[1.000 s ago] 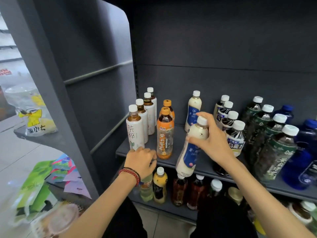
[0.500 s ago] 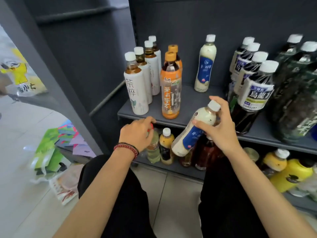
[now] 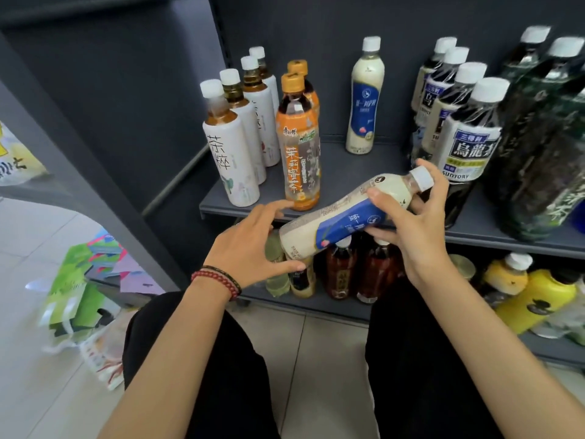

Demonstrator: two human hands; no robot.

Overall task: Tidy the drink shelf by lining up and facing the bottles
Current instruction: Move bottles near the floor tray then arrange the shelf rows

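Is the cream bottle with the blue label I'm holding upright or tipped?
Tipped: the cream bottle slants, cap high right, base low left, gripped by the right hand.

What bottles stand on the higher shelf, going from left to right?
White tea bottles → orange tea bottles → one creamy bottle with a blue label → oolong bottles with white caps → dark green bottles.
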